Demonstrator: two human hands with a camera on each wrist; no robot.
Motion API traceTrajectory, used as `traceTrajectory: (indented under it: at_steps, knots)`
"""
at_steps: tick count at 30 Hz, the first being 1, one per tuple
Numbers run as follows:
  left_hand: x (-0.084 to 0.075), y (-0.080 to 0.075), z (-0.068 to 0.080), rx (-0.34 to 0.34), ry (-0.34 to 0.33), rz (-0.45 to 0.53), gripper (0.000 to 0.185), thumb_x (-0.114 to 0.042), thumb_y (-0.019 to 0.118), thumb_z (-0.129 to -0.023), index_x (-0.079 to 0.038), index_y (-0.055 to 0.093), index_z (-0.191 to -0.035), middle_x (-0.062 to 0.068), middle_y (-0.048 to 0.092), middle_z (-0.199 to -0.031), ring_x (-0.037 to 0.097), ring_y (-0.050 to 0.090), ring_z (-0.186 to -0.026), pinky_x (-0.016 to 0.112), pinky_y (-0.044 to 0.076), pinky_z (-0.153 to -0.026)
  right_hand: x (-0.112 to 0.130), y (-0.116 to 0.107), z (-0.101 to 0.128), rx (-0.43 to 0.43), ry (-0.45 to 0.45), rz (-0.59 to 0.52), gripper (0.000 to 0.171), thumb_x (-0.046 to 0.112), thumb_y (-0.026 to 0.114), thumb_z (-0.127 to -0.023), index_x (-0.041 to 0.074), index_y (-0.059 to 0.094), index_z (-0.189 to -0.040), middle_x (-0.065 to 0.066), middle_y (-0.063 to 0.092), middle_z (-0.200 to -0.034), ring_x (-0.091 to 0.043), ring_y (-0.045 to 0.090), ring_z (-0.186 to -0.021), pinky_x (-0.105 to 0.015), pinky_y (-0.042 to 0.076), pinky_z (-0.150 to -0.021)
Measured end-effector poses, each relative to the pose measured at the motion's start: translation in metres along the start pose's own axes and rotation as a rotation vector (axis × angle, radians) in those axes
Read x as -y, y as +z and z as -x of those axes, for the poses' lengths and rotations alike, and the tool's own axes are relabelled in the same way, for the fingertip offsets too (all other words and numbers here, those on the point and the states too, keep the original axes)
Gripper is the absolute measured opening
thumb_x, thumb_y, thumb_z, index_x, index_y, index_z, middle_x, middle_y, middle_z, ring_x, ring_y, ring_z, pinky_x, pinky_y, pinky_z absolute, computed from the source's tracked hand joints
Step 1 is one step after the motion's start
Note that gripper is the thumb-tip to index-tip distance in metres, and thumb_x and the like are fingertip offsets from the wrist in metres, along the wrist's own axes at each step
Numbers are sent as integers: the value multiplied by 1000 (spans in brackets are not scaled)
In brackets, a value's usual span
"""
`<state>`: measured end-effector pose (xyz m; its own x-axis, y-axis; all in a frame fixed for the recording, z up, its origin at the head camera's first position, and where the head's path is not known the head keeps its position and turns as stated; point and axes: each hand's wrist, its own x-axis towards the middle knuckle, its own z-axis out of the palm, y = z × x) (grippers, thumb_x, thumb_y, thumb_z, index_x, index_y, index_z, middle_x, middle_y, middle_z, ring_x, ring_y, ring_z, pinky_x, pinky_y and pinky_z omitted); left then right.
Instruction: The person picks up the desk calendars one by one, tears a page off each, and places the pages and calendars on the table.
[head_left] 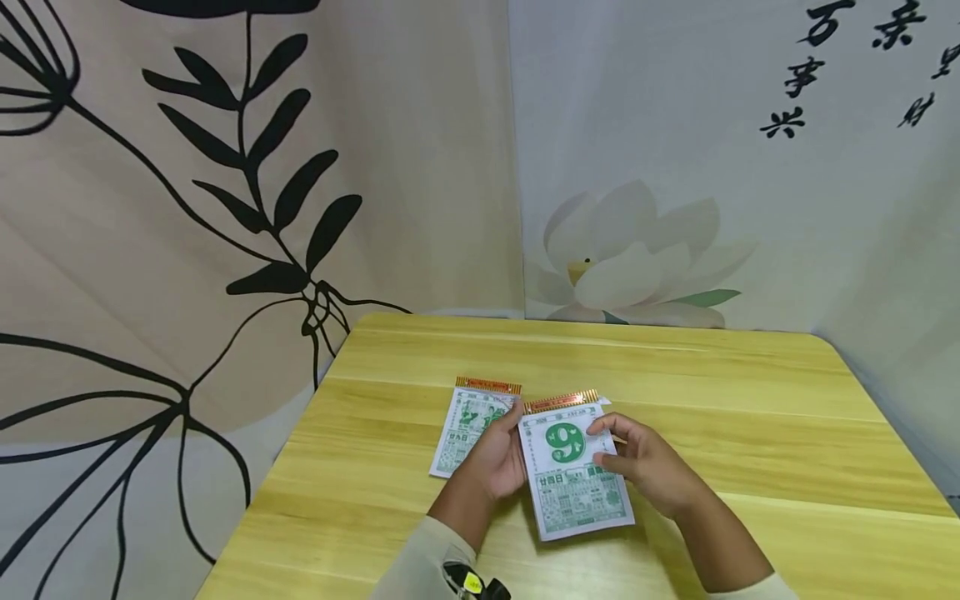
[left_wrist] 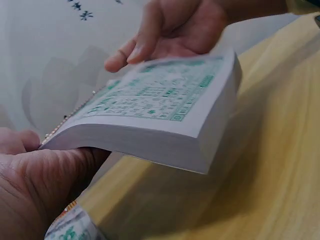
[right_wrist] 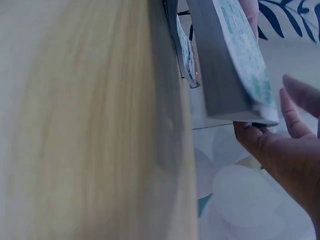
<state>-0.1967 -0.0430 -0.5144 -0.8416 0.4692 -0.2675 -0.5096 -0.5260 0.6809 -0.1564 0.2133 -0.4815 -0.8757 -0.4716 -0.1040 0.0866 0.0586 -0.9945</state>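
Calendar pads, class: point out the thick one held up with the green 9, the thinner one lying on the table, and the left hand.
Thick calendar pad (head_left: 573, 475), head view, printed top page.
Thinner calendar pad (head_left: 467, 421), head view, front page.
Left hand (head_left: 497, 460), head view, back of hand.

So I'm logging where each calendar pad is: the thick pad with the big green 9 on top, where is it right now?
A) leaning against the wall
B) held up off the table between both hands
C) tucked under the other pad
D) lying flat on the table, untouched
B: the left hand and right hand hold the thick pad lifted above the table; the left wrist view shows a gap under it.
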Motion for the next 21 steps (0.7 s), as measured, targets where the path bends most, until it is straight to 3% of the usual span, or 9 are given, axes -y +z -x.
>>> traceTrajectory:
  at_steps: [3, 6, 10, 15, 21]
  knots:
    - [-5, 0, 1, 47, -1, 32, 60, -53, 29, -119, -9, 46, -155, 11, 73, -145, 27, 73, -132, 46, 58, -113, 7, 11, 6, -100, -44, 170, 45, 9, 76, -102, 1, 51, -138, -23, 53, -145, -30, 65, -118, -39, 61, -93]
    - [-11, 1, 2, 52, 12, 68, 60, -52, 26, -119, -8, 47, -154, 7, 77, -139, 23, 76, -127, 42, 61, -109, 13, 27, 10, -219, -116, 396, 57, 9, 86, -95, 5, 51, -139, -23, 48, -155, -41, 52, -139, -58, 54, -108]
    - [-18, 3, 4, 52, 12, 73, 63, -53, 21, -118, -6, 46, -153, 3, 80, -131, 17, 79, -120, 37, 62, -106, 19, 48, 16, -341, -160, 673, 78, 14, 96, -84, 12, 52, -149, -21, 32, -171, -51, 25, -160, -80, 32, -119]
    - [-26, 5, 4, 76, 34, 80, 69, -54, 21, -117, -3, 43, -157, 5, 79, -133, 19, 79, -121, 37, 62, -106, 19, 65, 21, -374, -237, 864, 85, 18, 101, -76, 16, 60, -151, -19, 32, -174, -50, 19, -162, -80, 21, -117]
    - [-32, 8, 3, 68, 56, 113, 70, -53, 20, -118, -1, 37, -161, 3, 80, -129, 16, 80, -117, 33, 63, -103, 8, 79, 24, -446, -380, 1016, 76, 22, 101, -76, 17, 67, -144, -22, 37, -171, -49, 27, -156, -70, 26, -114]
